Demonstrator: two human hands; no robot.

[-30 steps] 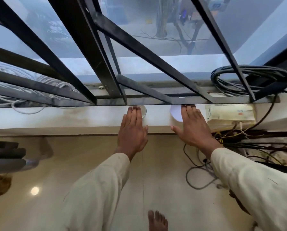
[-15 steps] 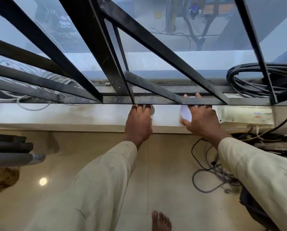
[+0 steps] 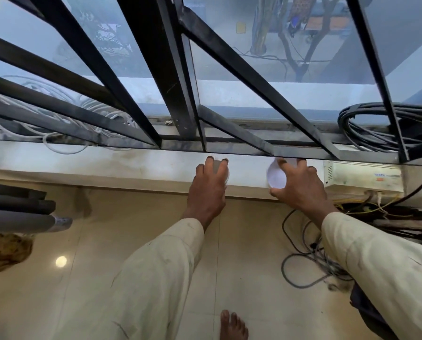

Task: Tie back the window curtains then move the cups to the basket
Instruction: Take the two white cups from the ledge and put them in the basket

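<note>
Hands were flat, now curled | left hand (image 3: pixel 208 190) grips left cup (image 3: pixel 217 166) | right hand (image 3: pixel 300 185) grips right cup (image 3: pixel 275 177) | cups look ready to lift

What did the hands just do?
The left hand and right hand, flat a second ago, have curled: each now grips its cup, the left cup and the right cup. Both cups are still on the sill; the white box stayed put.
</note>
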